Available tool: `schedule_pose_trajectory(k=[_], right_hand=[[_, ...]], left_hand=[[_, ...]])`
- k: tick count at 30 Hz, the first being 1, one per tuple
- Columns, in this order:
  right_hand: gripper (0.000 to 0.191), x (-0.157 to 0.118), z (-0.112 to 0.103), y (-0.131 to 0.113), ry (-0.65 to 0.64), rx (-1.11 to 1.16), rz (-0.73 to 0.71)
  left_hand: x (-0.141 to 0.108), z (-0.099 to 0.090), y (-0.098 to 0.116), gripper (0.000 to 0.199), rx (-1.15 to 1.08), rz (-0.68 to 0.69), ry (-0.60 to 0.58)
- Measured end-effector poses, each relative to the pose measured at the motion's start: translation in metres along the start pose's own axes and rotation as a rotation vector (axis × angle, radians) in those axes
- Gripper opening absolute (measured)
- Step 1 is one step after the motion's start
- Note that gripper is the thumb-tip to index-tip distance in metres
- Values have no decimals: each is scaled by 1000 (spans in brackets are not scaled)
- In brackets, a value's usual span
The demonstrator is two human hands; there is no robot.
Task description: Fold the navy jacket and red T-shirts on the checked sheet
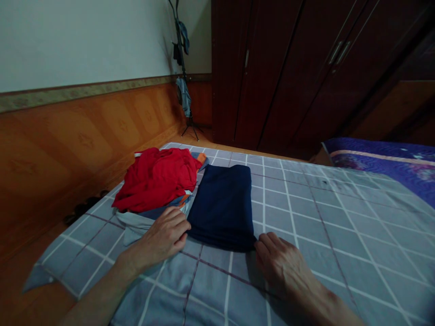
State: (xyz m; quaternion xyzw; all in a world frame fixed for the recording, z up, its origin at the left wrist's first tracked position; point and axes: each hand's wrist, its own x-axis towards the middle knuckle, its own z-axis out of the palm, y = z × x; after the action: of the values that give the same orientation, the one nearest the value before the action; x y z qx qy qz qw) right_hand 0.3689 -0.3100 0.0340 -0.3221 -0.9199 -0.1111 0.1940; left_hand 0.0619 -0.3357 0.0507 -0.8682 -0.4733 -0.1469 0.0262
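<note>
A dark navy garment (pixel 222 206) lies folded into a flat rectangle on the grey checked bedsheet (pixel 278 203). My left hand (pixel 170 231) is closed at its near left corner, fingers pinched on the cloth. At the near right corner, my right hand (pixel 277 253) pinches the edge of the same cloth. What kind of garment it is, I cannot tell. Left of it sits a crumpled red garment (pixel 159 176) on top of grey and blue cloth (pixel 136 224), close to my left hand.
A coat stand (pixel 183 68) with hanging clothes stands in the far corner. Dark wooden wardrobes (pixel 265 77) line the back. Purple bedding (pixel 380 156) lies at the right. The bed's left edge drops to the floor near an orange panelled wall (pixel 84 140).
</note>
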Motion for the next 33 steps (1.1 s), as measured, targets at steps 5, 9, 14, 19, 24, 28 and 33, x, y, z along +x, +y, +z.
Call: schedule_pose_trajectory(k=[5,9,14,19,24,28,33], right_hand=[[23,-14,-31,31,45,-38,32],[23,-49,-52,42,6,-49,-11],[18,-69,-60,28,-42,31,52],[21,-43,-42,5,60,125,89],[22,-39,-9,-8,38,214,111],[21,-49,-3,-9,101,180,95],[20,-50,-8,-8,55,193,102]], left_hand=[[11,-15,41,12,-59,136,-24],[16,-27,77,10,-71,337,-186],[33,-28,97,20,-63,515,-276],[56,-14,100,9,-44,489,-278],[68,-8,97,12,-97,461,-406],[85,0,90,15,-132,390,-266],[102,22,69,34,-35,230,-236]])
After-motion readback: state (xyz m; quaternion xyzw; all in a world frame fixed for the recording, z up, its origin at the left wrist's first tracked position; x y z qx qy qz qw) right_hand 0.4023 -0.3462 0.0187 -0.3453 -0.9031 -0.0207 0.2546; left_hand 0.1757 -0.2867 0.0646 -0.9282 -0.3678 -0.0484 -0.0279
